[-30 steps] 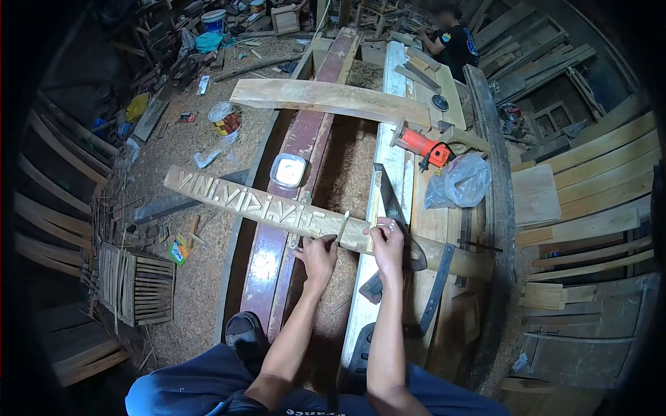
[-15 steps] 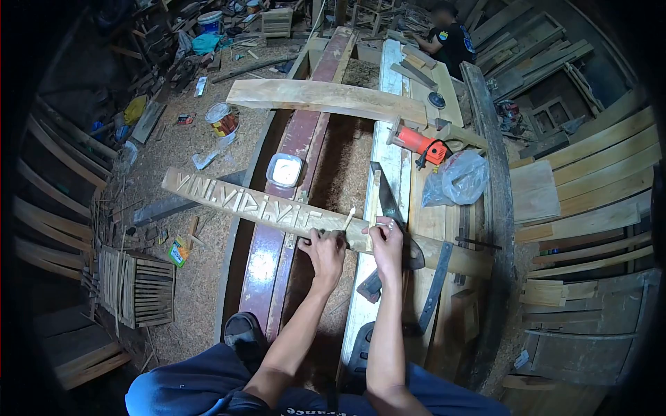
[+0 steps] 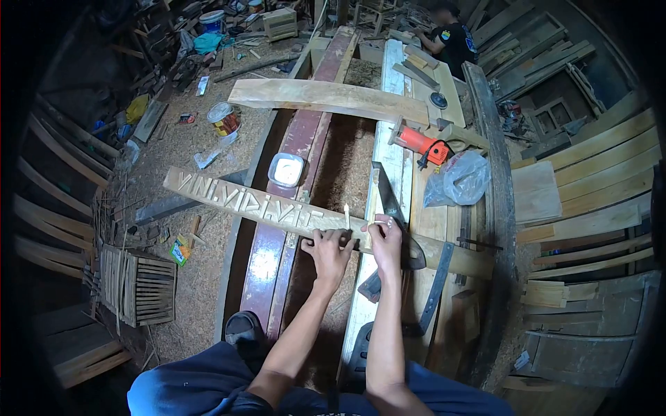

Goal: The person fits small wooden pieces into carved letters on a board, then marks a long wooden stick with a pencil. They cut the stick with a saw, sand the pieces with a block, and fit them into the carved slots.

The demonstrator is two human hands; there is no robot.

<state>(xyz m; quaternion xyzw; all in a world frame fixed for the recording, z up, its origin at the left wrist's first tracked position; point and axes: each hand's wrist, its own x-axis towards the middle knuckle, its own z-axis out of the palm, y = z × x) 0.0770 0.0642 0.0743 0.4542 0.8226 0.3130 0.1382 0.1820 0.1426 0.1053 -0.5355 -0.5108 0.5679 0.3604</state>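
Observation:
A long board [image 3: 277,211] with raised letters reading roughly "VINI.VIDI.VI" lies across the red beam and the white-painted plank. My left hand [image 3: 328,253] rests at its near edge, with a thin pale stick [image 3: 347,216] standing up between the fingers. To its right my right hand [image 3: 384,240] is pinched over the board; whatever is between its fingertips is too small to name. A handsaw [image 3: 390,195] lies just beyond and beside my right hand, its blade pointing away. A metal square [image 3: 437,284] lies to the right.
Beyond the lettered board are a tub of white stuff [image 3: 286,170], a plain curved board [image 3: 326,96], a red power tool [image 3: 422,143] and a plastic bag [image 3: 458,178]. A person in a dark shirt [image 3: 456,45] is at the back. Slatted wood [image 3: 139,288] stands at left.
The pale stick in my left hand has tilted more upright, and that hand has shifted slightly right. My right hand has moved very little.

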